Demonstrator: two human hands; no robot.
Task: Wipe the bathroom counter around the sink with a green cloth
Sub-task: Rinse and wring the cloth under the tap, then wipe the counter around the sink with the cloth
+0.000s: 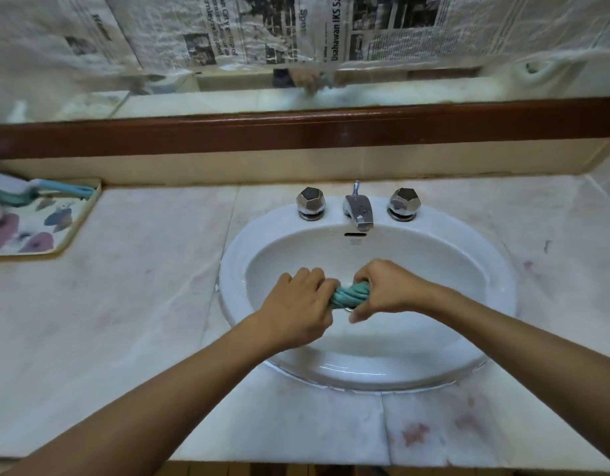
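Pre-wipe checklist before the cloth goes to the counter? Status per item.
1. Grip: left hand and right hand both hold the twisted green cloth: ok.
2. Cloth above the sink basin: ok.
3. No stream from the faucet: ok.
4. Cloth wrung enough: cannot tell.
5. Spotless counter: not ok, reddish stains near front edge.
6. Left side free: not ok, tray sits there.

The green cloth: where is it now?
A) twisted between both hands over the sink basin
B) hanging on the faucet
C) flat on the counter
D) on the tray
A: the left hand and the right hand each grip one end of the twisted green cloth over the sink.
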